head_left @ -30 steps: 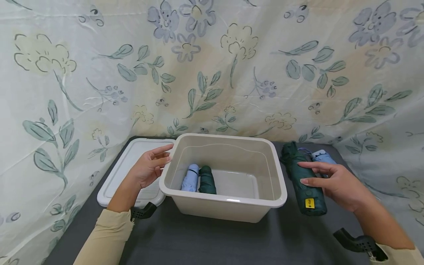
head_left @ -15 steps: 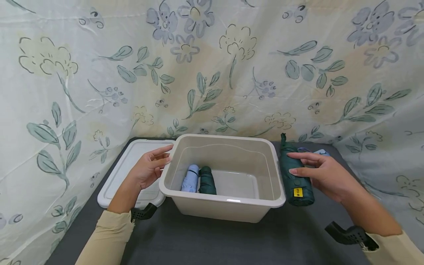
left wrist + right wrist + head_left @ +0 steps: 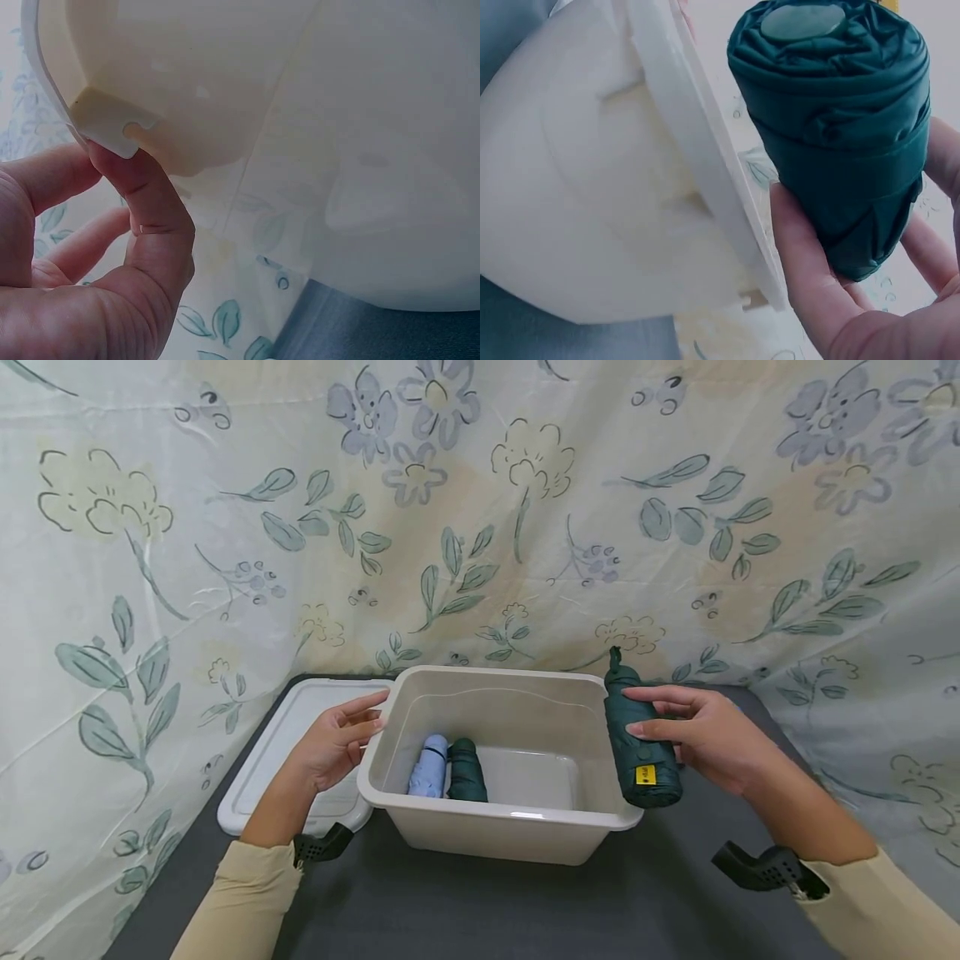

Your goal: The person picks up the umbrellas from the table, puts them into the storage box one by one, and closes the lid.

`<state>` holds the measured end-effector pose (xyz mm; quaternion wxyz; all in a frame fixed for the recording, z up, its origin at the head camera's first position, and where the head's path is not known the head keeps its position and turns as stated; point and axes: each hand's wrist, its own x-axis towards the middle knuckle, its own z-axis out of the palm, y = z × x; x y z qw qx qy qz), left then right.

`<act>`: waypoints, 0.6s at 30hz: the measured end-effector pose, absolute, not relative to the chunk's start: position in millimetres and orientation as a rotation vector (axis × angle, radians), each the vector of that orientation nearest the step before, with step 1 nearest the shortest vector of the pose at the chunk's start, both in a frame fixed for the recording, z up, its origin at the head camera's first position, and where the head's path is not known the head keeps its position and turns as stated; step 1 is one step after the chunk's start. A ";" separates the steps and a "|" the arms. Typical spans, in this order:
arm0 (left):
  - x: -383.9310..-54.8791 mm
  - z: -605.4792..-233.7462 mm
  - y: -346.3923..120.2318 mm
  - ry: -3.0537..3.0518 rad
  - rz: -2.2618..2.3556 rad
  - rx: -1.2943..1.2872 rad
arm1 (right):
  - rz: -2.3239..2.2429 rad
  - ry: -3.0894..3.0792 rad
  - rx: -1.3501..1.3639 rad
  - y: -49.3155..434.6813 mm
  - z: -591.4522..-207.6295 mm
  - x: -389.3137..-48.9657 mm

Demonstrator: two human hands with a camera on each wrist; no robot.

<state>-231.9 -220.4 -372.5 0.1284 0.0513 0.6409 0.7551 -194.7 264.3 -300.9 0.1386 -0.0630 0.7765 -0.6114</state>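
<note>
My right hand grips a dark green folded umbrella with a yellow tag, held upright at a slight tilt. It overlaps the right rim of a beige plastic storage box in the head view. In the right wrist view the umbrella appears outside the box wall, thumb and fingers around it. My left hand holds the box's left rim; in the left wrist view a bent digit hooks under the lip. Inside, a light blue folded umbrella and another green one stand side by side at the left.
A white lid lies left of the box, partly under the left arm. The box stands on a dark grey table. A floral curtain hangs directly behind it.
My right hand has carried the green umbrella left and slightly up, from right of the box to its right rim. The left hand stays at the left rim.
</note>
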 end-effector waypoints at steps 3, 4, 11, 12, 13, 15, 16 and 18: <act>-231.9 -373.4 -220.4 1.861 2.203 0.156 | -1.786 2.219 -0.184 256.9 -297.5 -195.9; -232.0 -373.7 -220.4 1.859 2.205 0.157 | -1.789 2.213 -0.185 254.4 -296.6 -196.1; -232.1 -375.0 -219.6 1.853 2.212 0.167 | -1.797 2.166 -0.180 236.5 -291.1 -198.4; -232.1 -375.1 -219.6 1.853 2.211 0.168 | -1.798 2.158 -0.182 233.8 -290.7 -199.1; -231.9 -375.1 -219.8 1.855 2.210 0.170 | -1.799 2.151 -0.183 230.9 -290.2 -199.9; -231.9 -375.3 -220.0 1.859 2.209 0.170 | -1.802 2.135 -0.185 225.0 -289.3 -201.6; -232.0 -375.5 -220.1 1.859 2.209 0.170 | -1.805 2.121 -0.186 222.1 -289.5 -202.7; -232.1 -375.7 -220.1 1.855 2.210 0.167 | -1.808 2.096 -0.182 216.5 -290.1 -204.9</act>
